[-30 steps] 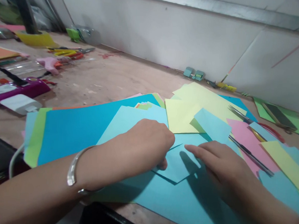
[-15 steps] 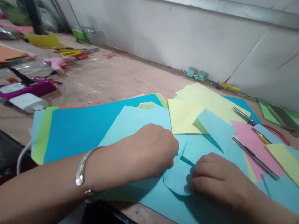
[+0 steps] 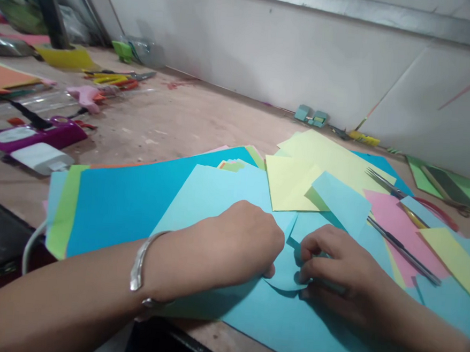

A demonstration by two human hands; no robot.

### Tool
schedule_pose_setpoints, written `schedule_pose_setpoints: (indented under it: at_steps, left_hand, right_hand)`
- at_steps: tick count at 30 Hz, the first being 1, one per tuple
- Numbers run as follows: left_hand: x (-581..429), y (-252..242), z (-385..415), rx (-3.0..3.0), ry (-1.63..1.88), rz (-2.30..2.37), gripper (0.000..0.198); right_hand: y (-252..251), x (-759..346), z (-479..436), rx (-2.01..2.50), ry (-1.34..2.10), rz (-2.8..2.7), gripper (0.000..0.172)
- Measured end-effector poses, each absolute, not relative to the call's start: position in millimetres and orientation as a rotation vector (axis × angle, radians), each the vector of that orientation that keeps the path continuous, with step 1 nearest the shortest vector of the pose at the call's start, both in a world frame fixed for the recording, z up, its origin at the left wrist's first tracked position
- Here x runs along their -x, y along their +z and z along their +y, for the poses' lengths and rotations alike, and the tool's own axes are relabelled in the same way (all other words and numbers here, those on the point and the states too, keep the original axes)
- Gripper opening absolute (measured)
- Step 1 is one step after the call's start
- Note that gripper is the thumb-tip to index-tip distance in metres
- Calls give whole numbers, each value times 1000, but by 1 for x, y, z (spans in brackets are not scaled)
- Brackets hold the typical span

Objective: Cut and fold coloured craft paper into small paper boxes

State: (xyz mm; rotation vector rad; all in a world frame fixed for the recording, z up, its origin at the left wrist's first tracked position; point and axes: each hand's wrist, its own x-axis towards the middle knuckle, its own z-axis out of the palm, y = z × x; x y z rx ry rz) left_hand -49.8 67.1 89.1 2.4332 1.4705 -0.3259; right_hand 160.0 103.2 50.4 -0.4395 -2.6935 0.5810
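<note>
Small light-blue paper (image 3: 285, 276) between left hand (image 3: 234, 245) and right hand (image 3: 343, 274)

It sits over a larger light-blue sheet (image 3: 308, 331), its lower edge bowed. The left hand is curled closed, knuckles up, at the paper's left side; most of its fingertips are hidden, so its grip cannot be told. The right hand is half curled, pinching the paper's right edge. Beyond lies a yellow sheet (image 3: 288, 188); to the right, a slim metal tool (image 3: 402, 249) rests across pink paper (image 3: 387, 211).
</note>
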Motion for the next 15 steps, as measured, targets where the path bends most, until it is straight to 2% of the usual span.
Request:
schedule_pose_setpoints:
  at_steps: [8,15]
  left_hand:
    - [48,93,67,-2427,-357,1462,27]
    - [49,92,63,-2473,-362,1451,25]
  right_hand:
    - [54,-153,94,686,620,-2640,11]
    - [41,-148,90,838,421,-2669,16]
